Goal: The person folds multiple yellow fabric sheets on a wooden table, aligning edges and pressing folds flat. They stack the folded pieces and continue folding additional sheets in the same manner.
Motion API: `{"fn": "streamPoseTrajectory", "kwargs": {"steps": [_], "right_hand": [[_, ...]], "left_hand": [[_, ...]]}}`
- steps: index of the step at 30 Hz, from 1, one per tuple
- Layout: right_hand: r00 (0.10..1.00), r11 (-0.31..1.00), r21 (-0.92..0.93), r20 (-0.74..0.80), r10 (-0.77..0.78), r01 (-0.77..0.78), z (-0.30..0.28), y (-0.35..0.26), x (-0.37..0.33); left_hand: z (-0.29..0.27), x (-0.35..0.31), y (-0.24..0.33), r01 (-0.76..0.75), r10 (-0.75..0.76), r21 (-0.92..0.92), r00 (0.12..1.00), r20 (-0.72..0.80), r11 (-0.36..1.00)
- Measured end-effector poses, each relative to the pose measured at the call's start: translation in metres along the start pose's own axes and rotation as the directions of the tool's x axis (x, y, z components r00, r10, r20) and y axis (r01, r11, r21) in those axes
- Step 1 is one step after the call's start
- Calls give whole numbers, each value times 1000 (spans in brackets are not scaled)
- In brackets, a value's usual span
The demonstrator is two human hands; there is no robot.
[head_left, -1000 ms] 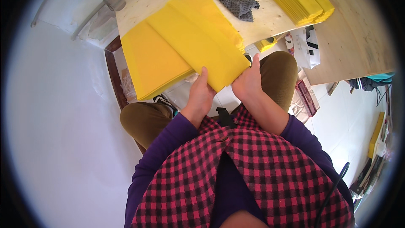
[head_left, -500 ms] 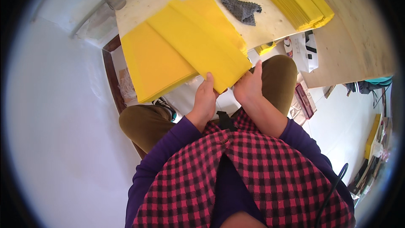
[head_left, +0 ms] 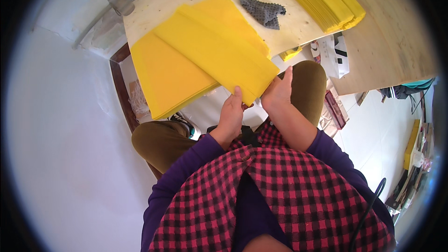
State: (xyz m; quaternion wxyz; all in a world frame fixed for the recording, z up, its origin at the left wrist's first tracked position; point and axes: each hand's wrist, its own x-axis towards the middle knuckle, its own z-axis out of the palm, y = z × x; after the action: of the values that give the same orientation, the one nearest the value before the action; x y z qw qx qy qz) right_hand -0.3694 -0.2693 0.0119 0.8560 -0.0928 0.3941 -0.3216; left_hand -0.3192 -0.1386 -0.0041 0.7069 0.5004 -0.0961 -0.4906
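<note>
A long folded yellow sheet (head_left: 217,49) lies slantwise over a stack of wider yellow sheets (head_left: 172,79) at the table's near edge. Its near end sticks out past the edge toward me. My left hand (head_left: 231,115) grips the near left corner, thumb on top and the other fingers mostly hidden beneath. At the right corner of the same end is my right hand (head_left: 278,94), its thumb raised off the sheet and its fingers curled in under the edge. Whether the sheet is cloth or paper I cannot tell.
On the wooden table (head_left: 310,28) lie a crumpled grey cloth (head_left: 263,11) and, farther right, a thick pile of folded yellow pieces (head_left: 317,0). A bottle-like container (head_left: 120,1) stands at the far left corner. A white bag (head_left: 333,56) is below, beside my right knee.
The near end of the folded sheet has shifted a little to the right, and my left hand has moved right with it. My right hand keeps nearly the same place.
</note>
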Motion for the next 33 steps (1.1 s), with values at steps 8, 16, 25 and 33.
{"fn": "streamPoseTrajectory", "kwargs": {"steps": [8,16,25,33], "right_hand": [[992,999,11,118,-39,38,-4,-4,4],[996,995,-82,-67,-61,55,7,-5,2],[995,966,-252,94,-40,62,-7,-9,-5],[982,879,-450,165,-93,159,-20,-26,3]], "left_hand": [[4,0,-1,-5,4,3,999,36,1000],[6,-1,-1,8,-8,2,998,62,1000],[5,1,2,41,-48,62,993,108,997],[0,8,9,83,-53,-211,988,144,974]]}}
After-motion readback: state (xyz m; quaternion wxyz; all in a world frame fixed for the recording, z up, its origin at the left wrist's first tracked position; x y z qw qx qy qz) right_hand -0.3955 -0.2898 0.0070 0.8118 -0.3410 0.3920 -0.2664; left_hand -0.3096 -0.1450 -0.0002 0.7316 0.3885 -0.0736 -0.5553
